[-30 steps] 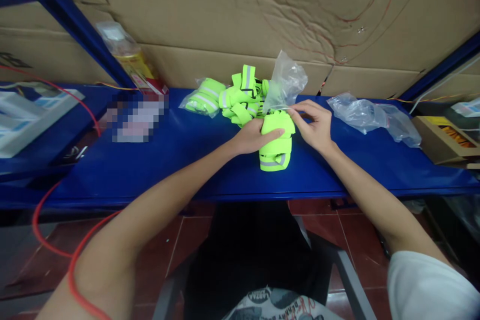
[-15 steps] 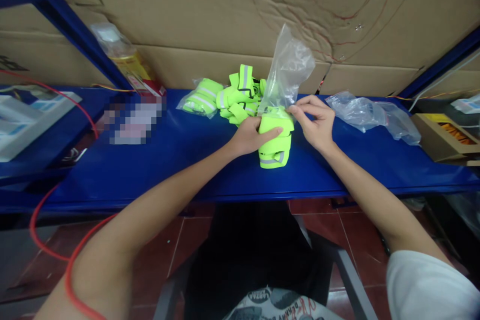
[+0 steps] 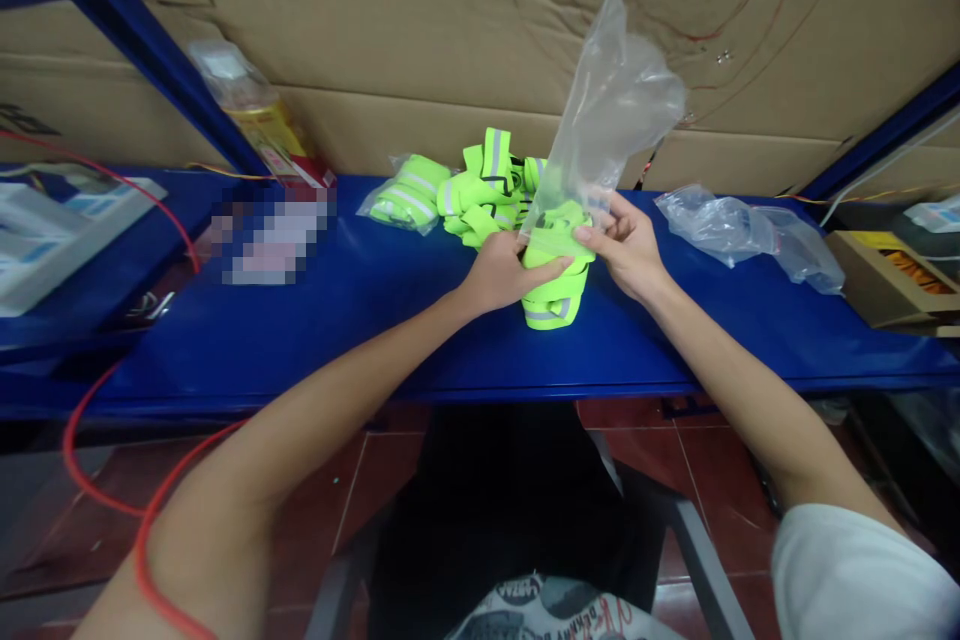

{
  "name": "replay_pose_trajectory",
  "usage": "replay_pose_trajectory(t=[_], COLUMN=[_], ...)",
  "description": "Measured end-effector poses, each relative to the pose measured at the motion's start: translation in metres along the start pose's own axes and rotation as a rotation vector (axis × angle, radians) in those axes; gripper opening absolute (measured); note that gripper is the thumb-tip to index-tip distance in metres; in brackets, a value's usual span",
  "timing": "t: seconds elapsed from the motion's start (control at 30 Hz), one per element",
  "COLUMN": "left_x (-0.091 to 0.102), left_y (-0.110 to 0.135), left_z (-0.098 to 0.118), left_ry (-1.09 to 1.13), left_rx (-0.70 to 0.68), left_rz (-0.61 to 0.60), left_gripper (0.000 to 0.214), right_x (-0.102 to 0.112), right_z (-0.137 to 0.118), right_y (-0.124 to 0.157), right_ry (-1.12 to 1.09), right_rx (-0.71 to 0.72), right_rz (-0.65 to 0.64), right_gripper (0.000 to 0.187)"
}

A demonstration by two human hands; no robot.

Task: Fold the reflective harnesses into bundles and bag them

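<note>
My left hand (image 3: 504, 272) is closed around a folded neon-yellow reflective strap (image 3: 553, 308), thumb across its front. A clear plastic bag (image 3: 619, 110) stands up from the strap's far end, its mouth partly over that end. At the bag's right edge, my right hand (image 3: 628, 242) pinches the plastic with thumb and fingers, close against the strap. Behind my left hand lies a loose heap of neon-yellow straps (image 3: 480, 195) with grey stripes and black buckles. Left of the heap is a bagged strap bundle (image 3: 409, 192).
Empty clear bags (image 3: 712, 225) lie on the blue table (image 3: 360, 320) to the right, beside an open cardboard box (image 3: 896, 270). A bottle (image 3: 251, 110) leans at the back left. A red hose (image 3: 75, 450) hangs by my left arm. Cardboard (image 3: 420, 30) walls the back.
The bag has come further down over the strap's far end, and its upper part has opened out and shifted right. My right hand has moved slightly lower and grips the bag's edge.
</note>
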State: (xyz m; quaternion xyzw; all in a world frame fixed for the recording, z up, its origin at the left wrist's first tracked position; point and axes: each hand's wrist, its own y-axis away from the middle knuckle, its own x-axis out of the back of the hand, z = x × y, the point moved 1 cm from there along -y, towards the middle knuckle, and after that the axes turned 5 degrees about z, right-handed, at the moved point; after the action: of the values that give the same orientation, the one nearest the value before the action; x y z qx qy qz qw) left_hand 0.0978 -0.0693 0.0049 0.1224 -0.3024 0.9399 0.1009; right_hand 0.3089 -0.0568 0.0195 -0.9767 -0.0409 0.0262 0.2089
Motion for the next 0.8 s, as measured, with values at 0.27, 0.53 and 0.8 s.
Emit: replay_pose_trajectory(t=[0.27,0.53,0.8], left_x=[-0.002,-0.002,0.004], left_y=[0.0,-0.002,-0.002], left_z=[-0.004,-0.003,-0.011], left_ry=[-0.054,0.017,0.106], left_rx=[-0.026,0.084,0.09], left_rz=[0.131,0.168,-0.011], left_gripper=[0.033,0.048,0.092], right_x=[-0.001,0.0,0.008], right_z=[0.005,0.001,0.001], right_y=[0.001,0.002,-0.002], right_ry=[0.009,0.177,0.249], right_rx=[0.035,0.166,0.293], right_rz=[0.037,0.139,0.195], right_gripper=[0.079,0.074,0.072])
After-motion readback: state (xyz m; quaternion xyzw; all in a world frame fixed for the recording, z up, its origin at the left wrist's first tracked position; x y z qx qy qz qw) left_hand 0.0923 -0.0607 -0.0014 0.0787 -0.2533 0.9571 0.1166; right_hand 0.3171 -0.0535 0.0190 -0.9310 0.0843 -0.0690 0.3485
